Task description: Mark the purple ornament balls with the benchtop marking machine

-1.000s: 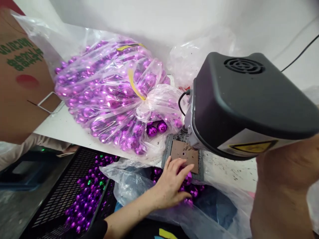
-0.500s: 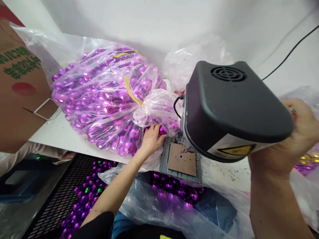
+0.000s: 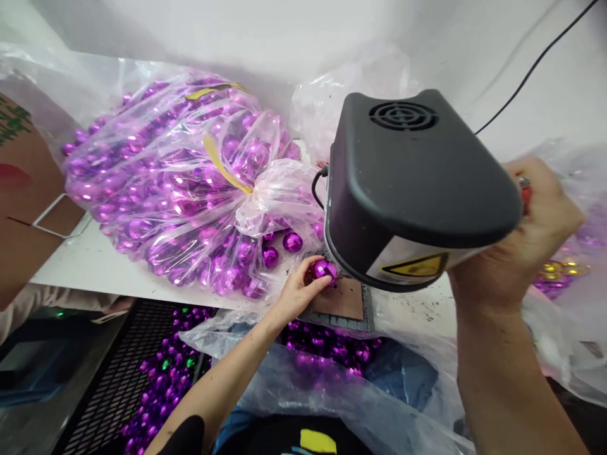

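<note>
My left hand (image 3: 296, 292) pinches a shiny purple ball (image 3: 324, 270) and holds it at the left edge of the brown plate (image 3: 345, 299) under the black machine head (image 3: 412, 183). My right hand (image 3: 524, 237) is closed behind the machine's right end, gripping something with a red tip that I cannot make out. A big clear bag of purple balls (image 3: 180, 183), tied with yellow tape, lies on the white table (image 3: 90, 265) just left of the machine. Two loose purple balls (image 3: 282, 248) sit at the bag's mouth.
Below the table edge, an open plastic bag (image 3: 327, 373) holds more purple balls, and a black mesh crate (image 3: 142, 373) holds purple and green ones. A cardboard box (image 3: 23, 202) stands at far left. More bagged balls (image 3: 559, 275) lie at right. A black cable (image 3: 535, 63) runs up the wall.
My left hand went from the lower bag up to the big bag's mouth, then came back with a purple ball to the brown plate. My right hand rose behind the machine.
</note>
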`<action>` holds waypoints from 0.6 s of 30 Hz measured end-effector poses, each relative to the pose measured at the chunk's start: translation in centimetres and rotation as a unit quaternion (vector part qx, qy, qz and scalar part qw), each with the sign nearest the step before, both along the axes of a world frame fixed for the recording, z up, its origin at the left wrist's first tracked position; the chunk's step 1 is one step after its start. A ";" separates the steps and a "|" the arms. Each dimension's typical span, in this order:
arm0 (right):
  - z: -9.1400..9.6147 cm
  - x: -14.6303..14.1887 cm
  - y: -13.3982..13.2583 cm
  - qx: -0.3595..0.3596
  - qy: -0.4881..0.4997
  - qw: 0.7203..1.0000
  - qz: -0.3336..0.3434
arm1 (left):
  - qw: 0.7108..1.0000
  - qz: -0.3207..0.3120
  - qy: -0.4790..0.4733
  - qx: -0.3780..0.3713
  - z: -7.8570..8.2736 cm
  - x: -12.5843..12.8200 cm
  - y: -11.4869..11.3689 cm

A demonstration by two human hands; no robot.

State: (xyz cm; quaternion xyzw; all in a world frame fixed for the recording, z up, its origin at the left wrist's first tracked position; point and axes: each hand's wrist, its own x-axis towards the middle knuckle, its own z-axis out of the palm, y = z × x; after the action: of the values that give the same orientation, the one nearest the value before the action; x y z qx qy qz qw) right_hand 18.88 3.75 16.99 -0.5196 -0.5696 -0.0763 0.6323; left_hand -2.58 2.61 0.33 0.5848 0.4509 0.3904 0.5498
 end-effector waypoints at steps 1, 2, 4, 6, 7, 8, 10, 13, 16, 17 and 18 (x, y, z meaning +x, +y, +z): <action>0.1 0.0 0.0 -0.005 0.003 1.000 0.002 | 0.999 -0.005 0.028 0.021 -0.2 0.3 -0.2; 0.1 -0.1 -0.1 -0.011 0.006 1.000 0.004 | 0.997 -0.009 0.057 0.043 -0.3 0.5 -0.4; 0.2 -0.2 -0.1 -0.015 0.014 1.000 0.005 | 0.988 -0.010 0.115 0.099 -0.3 0.8 -0.9; 0.2 -0.3 -0.1 -0.009 0.019 1.000 0.004 | 0.971 -0.008 0.168 0.170 -0.3 1.1 -1.5; 0.2 -0.3 -0.1 -0.006 0.020 1.000 0.003 | 0.960 -0.006 0.193 0.204 -0.4 1.3 -1.8; 0.2 -0.3 -0.1 -0.005 0.020 1.000 0.001 | 0.948 -0.003 0.214 0.234 -0.5 1.5 -2.1; 0.1 -0.3 -0.2 -0.007 0.019 1.000 0.000 | 0.930 0.006 0.246 0.272 -0.8 1.8 -2.7; 0.1 -0.2 -0.2 -0.008 0.015 1.000 0.002 | 0.922 0.016 0.261 0.286 -1.1 2.2 -3.3; 0.0 -0.2 -0.2 -0.002 0.015 1.000 0.001 | 0.928 -0.002 0.246 0.279 -1.1 2.5 -3.2; 0.0 -0.2 -0.1 -0.001 0.016 1.000 0.001 | 0.932 -0.008 0.242 0.270 -1.0 2.6 -3.1; -0.1 -0.1 -0.1 0.000 0.018 1.000 0.000 | 0.936 -0.012 0.240 0.257 -0.8 2.7 -2.9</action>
State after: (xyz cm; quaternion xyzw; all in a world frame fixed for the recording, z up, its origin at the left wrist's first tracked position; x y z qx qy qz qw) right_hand 18.74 3.62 16.93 -0.5211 -0.5579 -0.0666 0.6424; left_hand 0.13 -0.32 -0.52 0.7877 0.4464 0.3348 0.2610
